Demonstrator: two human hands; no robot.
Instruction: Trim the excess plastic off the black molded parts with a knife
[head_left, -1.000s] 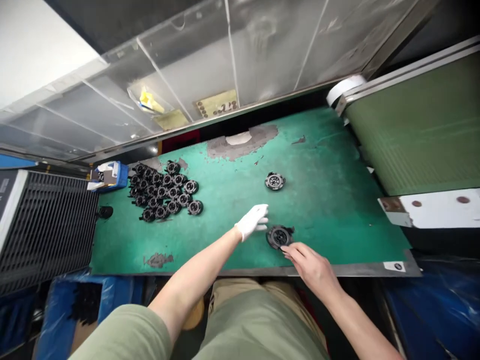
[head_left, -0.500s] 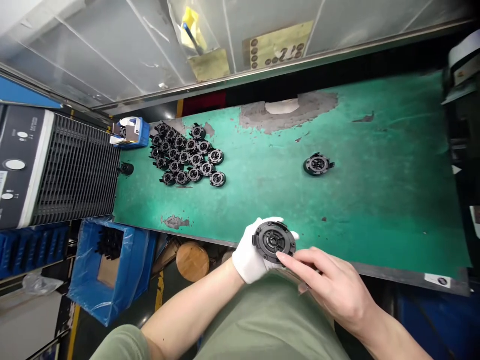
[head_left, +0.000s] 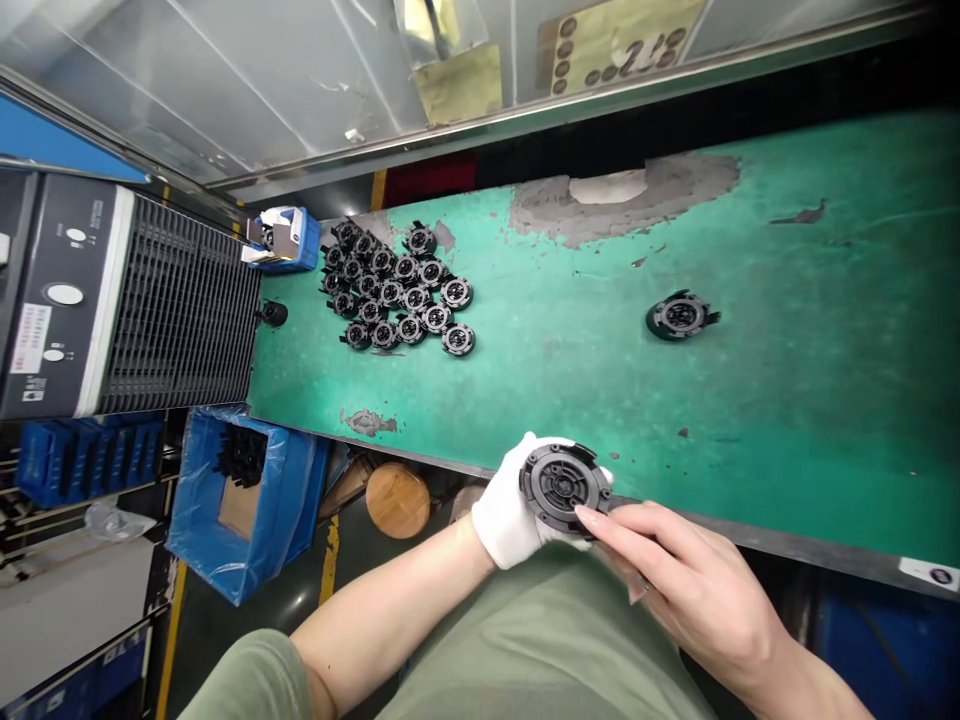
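A round black plastic part (head_left: 564, 484) with a ribbed face and clips along its rim is held face up over the table's front edge. My left hand (head_left: 510, 510), in a white glove, is closed around it from the left and below. My bare right hand (head_left: 697, 580) grips the lower right rim, one fingertip pressed on the face. Its other fingers are curled, partly hidden. A small shiny bit shows beneath them, too small to name. Farther back on the right, a similar black part (head_left: 682, 316) lies alone on the green table (head_left: 555, 360).
Several similar black parts (head_left: 390, 292) stand grouped on the left half of the table. A small blue box (head_left: 300, 245) sits behind them, beside a grilled machine (head_left: 180, 300). Below left are a lined blue bin (head_left: 217, 570) and a wooden stool (head_left: 397, 500). A panel (head_left: 285, 80) borders the back.
The view has shifted, so the table and its parts appear farther right and slightly higher. Both hands keep the same hold on the round part, which looks slightly turned.
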